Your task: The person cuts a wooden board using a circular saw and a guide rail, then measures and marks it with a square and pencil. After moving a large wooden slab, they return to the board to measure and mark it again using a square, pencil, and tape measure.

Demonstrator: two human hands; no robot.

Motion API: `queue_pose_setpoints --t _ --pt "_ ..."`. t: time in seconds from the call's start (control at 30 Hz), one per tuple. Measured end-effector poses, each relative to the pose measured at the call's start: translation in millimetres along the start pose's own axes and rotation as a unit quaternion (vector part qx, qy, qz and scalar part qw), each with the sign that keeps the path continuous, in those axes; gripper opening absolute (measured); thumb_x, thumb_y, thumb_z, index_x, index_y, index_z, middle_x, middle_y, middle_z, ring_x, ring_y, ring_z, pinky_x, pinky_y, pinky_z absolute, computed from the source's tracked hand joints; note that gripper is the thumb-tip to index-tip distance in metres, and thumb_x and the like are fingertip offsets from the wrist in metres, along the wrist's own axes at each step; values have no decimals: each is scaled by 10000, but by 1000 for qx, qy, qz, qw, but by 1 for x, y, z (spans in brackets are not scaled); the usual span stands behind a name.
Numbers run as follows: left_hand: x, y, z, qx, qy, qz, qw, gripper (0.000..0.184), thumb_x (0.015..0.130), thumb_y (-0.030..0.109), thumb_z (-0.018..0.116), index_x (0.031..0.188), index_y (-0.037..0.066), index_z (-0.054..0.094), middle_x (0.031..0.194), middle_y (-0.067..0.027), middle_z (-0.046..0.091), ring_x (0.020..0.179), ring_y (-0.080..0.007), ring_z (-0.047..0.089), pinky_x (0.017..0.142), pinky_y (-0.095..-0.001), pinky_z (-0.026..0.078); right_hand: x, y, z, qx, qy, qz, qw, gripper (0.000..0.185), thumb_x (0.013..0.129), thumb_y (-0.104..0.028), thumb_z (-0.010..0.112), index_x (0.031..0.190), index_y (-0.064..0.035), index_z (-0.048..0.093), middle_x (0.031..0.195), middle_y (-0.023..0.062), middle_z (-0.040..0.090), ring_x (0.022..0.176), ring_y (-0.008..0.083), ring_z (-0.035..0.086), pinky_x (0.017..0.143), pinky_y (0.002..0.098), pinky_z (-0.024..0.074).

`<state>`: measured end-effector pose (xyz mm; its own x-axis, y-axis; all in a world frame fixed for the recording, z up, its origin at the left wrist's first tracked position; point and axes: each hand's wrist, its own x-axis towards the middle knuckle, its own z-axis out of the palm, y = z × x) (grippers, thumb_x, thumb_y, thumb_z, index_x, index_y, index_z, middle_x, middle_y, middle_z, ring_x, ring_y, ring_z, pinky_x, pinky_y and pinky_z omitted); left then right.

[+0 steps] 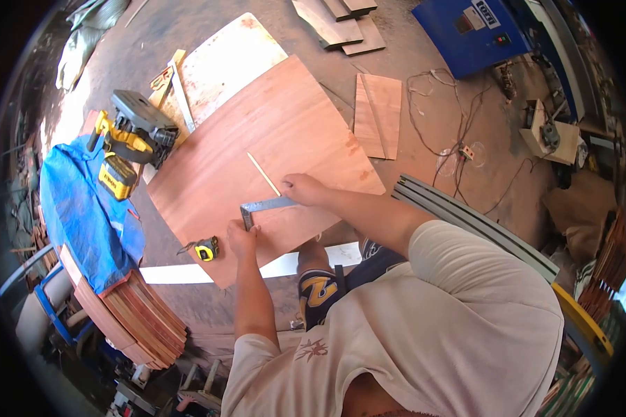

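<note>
A reddish plywood sheet [257, 146] lies in front of me. On its near part rests a metal try square [268, 204], its long arm pointing right. My left hand [242, 238] grips the square's short arm at the near end. My right hand [305, 189] is closed at the far end of the long arm, fingers pinched; whether it also holds something small cannot be made out. A thin yellow pencil-like stick [263, 172] lies on the sheet, its lower end close to my right hand. A yellow and black tape measure [206, 249] sits left of my left hand.
A yellow cordless circular saw [126, 142] stands at the left, by a blue tarp [83, 208] over stacked boards [142, 320]. Cables [459, 132] cross the floor at the right, near a blue machine [469, 35]. A metal rail [476, 222] lies beside my right arm.
</note>
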<state>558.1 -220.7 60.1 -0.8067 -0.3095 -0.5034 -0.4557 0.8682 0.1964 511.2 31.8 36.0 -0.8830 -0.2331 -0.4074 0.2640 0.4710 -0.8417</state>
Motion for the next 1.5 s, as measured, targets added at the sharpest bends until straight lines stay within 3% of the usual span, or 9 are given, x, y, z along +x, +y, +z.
queue_pose_setpoints --t 0.23,0.4,0.5,0.7,0.83,1.0,1.1,1.4,1.5 --pt "44 -15 -26 -34 -17 57 998 320 692 97 783 953 77 598 995 -129 597 960 -329 589 815 -443 478 28 -28 55 74 -16 94 993 222 833 -139 616 1020 -21 628 823 171 644 747 293 628 675 396 494" --pt "97 -45 -57 65 79 190 976 233 737 75 717 942 78 609 986 -134 590 959 -347 582 821 -451 477 58 -43 125 3 76 -13 997 490 856 -194 632 1298 2 550 1022 184 692 922 288 674 818 345 539" --pt "110 -59 -61 95 58 249 962 251 756 108 717 979 80 607 1002 -140 592 967 -355 583 841 -452 480 47 -53 118 -13 37 -45 998 439 872 -205 624 1261 -8 574 1072 192 688 962 297 679 846 343 541" --pt "98 -55 -72 126 -19 277 952 287 777 190 737 1009 80 609 1149 -158 580 1075 -371 558 922 -461 470 -98 26 30 24 217 40 975 305 905 -233 612 1134 -36 655 1021 168 701 903 280 689 814 361 544" --pt "81 -62 -66 158 10 334 929 298 782 207 740 1015 79 603 1345 -201 490 1223 -404 480 997 -487 431 -273 120 -41 -118 289 259 914 348 882 -296 637 1162 -89 646 1066 168 686 972 323 665 856 420 520" --pt "47 -62 -54 122 4 421 899 296 795 183 721 1035 66 592 1408 -289 402 1293 -446 409 1052 -513 373 -439 149 -115 -293 253 507 770 269 824 -161 561 1045 -51 669 1074 193 669 1025 364 637 897 471 507" --pt "17 -66 -38 79 -7 486 870 284 796 180 718 1023 59 598 1398 -306 406 1285 -463 408 1053 -523 361 -483 165 -169 -388 258 516 719 249 797 -169 586 992 -31 656 1028 210 647 1024 381 618 898 476 504" --pt "-94 -54 30 85 -133 424 892 303 784 189 719 1022 45 598 1386 -293 429 1257 -461 430 1044 -524 368 -521 210 -296 -552 125 597 569 378 987 -156 411 1342 -98 530 1351 100 567 1312 270 473 1172 468 225" --pt "-129 -39 47 90 -158 398 899 312 788 197 721 1036 50 603 1395 -272 434 1267 -445 432 1047 -511 372 -521 214 -322 -408 87 627 658 368 967 -220 504 1305 -88 565 1238 105 638 1221 273 558 1149 468 284"
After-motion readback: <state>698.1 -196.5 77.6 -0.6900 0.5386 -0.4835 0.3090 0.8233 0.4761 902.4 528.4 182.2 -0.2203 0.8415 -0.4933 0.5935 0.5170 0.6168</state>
